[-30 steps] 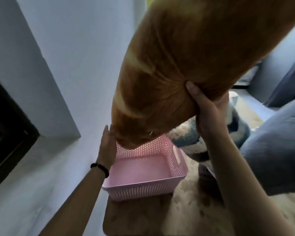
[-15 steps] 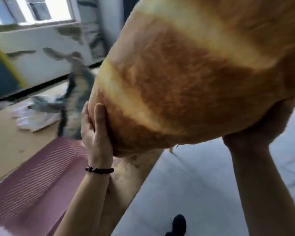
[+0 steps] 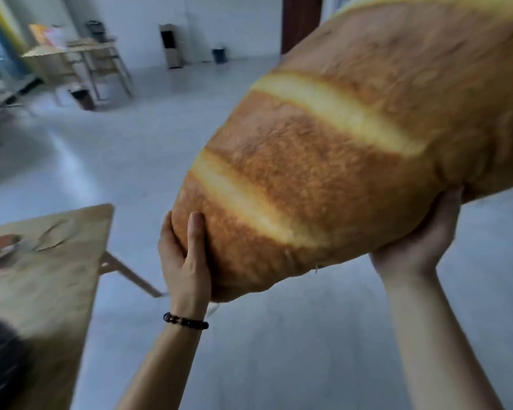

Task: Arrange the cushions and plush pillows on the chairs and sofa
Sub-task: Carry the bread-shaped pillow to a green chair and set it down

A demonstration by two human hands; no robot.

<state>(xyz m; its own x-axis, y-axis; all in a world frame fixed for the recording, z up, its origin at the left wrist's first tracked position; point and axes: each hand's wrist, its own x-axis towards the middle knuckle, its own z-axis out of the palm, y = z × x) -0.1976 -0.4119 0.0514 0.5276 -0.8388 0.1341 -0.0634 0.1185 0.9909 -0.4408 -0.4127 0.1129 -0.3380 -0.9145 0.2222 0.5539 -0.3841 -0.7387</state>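
Note:
A large plush pillow shaped like a loaf of bread (image 3: 338, 161), golden brown with pale yellow stripes, fills the upper right of the view and is held up in the air. My left hand (image 3: 184, 261), with a dark bead bracelet on the wrist, cups its lower end. My right hand (image 3: 421, 238) grips it from underneath further along. The pillow's upper end runs out of the frame at the top right. No chair or sofa shows.
A wooden table (image 3: 51, 279) with papers stands at the lower left. Pale grey floor (image 3: 279, 350) spreads below the pillow. At the back left is a wooden desk (image 3: 80, 60) with a bin under it; a brown door (image 3: 301, 22) stands at the far wall.
The view has swung from the pink basket and wall to the open room. Both hands have kept hold of the bread pillow, which stays raised.

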